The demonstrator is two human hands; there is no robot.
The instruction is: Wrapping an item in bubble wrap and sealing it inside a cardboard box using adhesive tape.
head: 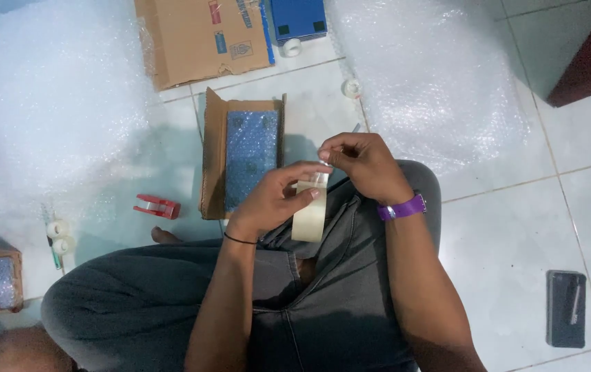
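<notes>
In the head view we see the left hand (274, 200) clamped on a roll of clear tape (310, 210) above the lap. The right hand (364, 165) pinches what seems to be the tape end. Just beyond, on the floor, lies a cardboard-wrapped blue item (243, 162), with a red tape dispenser (157, 205) to its left.

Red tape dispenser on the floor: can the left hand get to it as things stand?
Probably, once freed. The left hand holds the tape roll. The red tape dispenser lies on bare tile to that side, beyond the knee, nothing lying between.
</notes>
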